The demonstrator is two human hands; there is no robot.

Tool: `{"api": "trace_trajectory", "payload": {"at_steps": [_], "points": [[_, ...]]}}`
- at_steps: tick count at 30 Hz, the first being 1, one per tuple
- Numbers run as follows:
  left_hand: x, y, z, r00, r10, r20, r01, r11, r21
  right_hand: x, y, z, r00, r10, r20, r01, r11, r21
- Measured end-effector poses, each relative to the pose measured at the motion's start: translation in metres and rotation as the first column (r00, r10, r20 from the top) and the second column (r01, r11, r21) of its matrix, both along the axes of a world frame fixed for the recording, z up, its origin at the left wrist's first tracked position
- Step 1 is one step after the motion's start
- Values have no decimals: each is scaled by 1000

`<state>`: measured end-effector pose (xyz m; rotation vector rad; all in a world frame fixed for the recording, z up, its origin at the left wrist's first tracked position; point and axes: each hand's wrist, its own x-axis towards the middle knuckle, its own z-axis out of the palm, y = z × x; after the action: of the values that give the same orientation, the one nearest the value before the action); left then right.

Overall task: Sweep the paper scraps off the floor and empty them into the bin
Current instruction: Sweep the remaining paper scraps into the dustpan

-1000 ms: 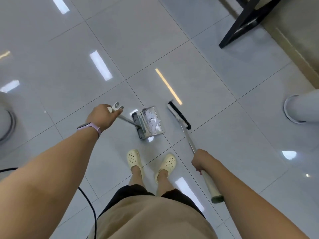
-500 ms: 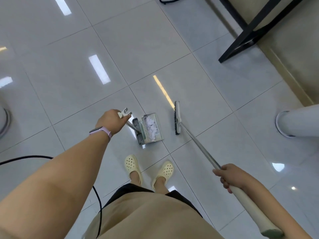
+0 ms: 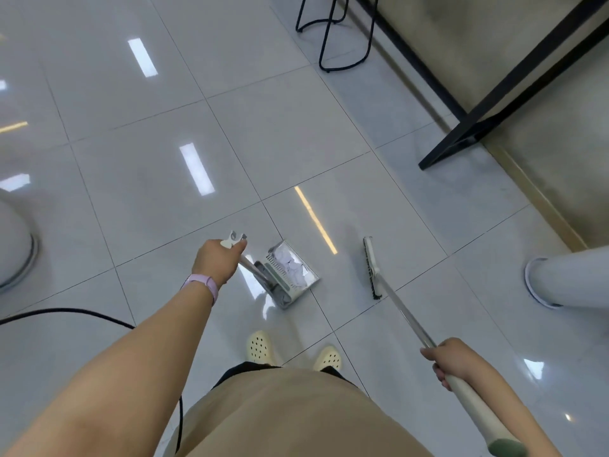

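Note:
My left hand (image 3: 216, 262) grips the top of a long-handled grey dustpan (image 3: 308, 283) that stands just ahead of my feet. White paper scraps (image 3: 291, 267) lie piled inside its tray. My right hand (image 3: 453, 361) holds the broom (image 3: 392, 295) by its metal shaft, just above the pale grip. The broom's black-bristled head (image 3: 370, 267) hangs near the floor, apart from the dustpan on its right. I see no loose scraps on the tiles around them.
A white cylinder (image 3: 573, 278), possibly the bin, lies or leans at the right edge. Black metal table legs (image 3: 461, 140) and a wire chair base (image 3: 333, 37) stand at the upper right by the wall. A black cable (image 3: 82, 313) crosses the floor at left, near a round white base (image 3: 19, 255).
The broom head has swung away from the dustpan to the right, and my right hand has pulled back toward me. The dustpan has shifted only slightly. My view has tilted up.

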<state>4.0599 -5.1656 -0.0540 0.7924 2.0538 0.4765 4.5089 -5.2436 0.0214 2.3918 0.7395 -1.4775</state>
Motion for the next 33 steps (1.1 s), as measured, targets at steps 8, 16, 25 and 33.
{"api": "trace_trajectory", "payload": {"at_steps": [8, 16, 25, 33], "points": [[-95, 4, 53, 992, 20, -121, -5, 993, 118, -72, 29, 6, 998, -38, -41, 43, 991, 127], [-140, 32, 78, 985, 160, -60, -142, 960, 241, -162, 119, 21, 995, 94, -42, -83, 975, 207], [-189, 117, 73, 908, 411, 80, -416, 866, 277, -262, 275, 26, 968, 243, -56, -222, 942, 254], [-258, 234, 76, 873, 472, -124, -435, 867, 242, -375, 447, 21, 912, 391, -120, -352, 900, 256]]}}
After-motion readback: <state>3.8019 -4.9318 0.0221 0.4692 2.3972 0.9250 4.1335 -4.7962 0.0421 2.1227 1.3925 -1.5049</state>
